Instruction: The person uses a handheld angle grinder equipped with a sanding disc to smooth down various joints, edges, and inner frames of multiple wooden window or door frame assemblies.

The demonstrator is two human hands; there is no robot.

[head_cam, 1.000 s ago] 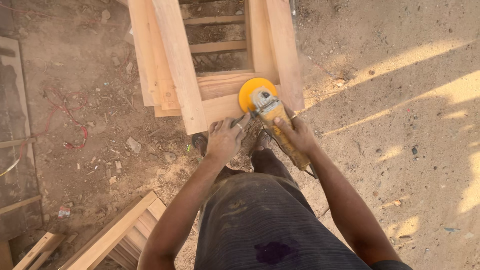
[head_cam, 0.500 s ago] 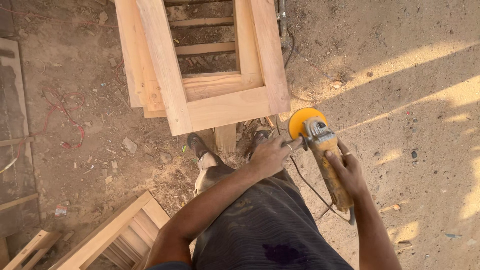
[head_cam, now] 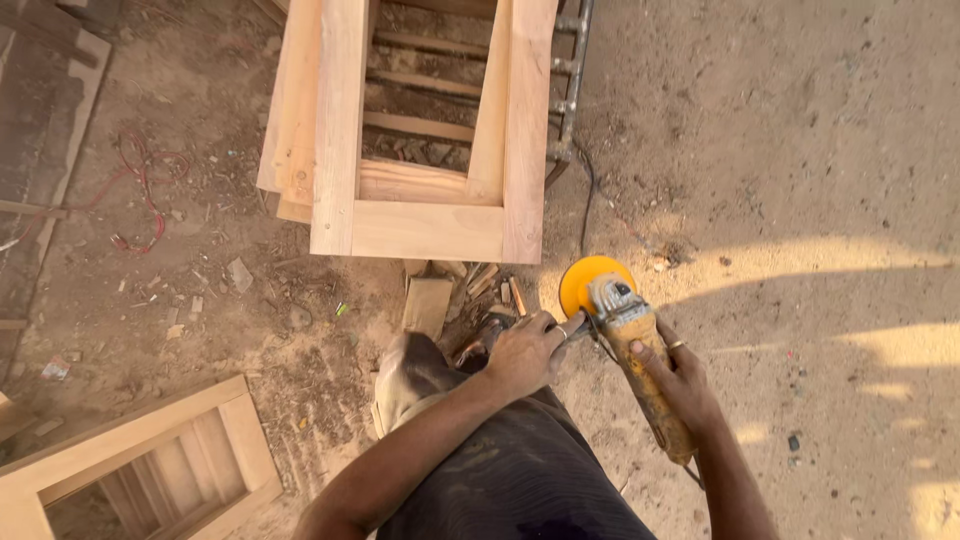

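My right hand (head_cam: 680,385) is wrapped around the yellow grinder (head_cam: 630,350) body, fingers closed on it, ring showing on one finger. My left hand (head_cam: 522,352) grips the grinder's side handle near the head, fingers curled shut on it. Grinder is held above the dirt ground (head_cam: 800,150), just right of my knee, clear of the wood. Its long axis runs from lower right, at my right hand, up and left to the head; the orange disc (head_cam: 590,280) points toward the frame (head_cam: 420,225), face roughly level. Tail end of the grinder is hidden under my right palm, cord mostly out of sight below it. The wooden frame sits ahead on a metal stand (head_cam: 570,90), top cut off by the picture edge, slats visible through its opening. A wood block (head_cam: 427,303) and small scraps lie under its near edge. Another frame (head_cam: 150,460) lies lower left, cut off at the corner. Red wire (head_cam: 145,190) tangles on the ground at left. Dark board (head_cam: 50,100) at far left, hard to make out. My foot is partly hidden by the left hand.
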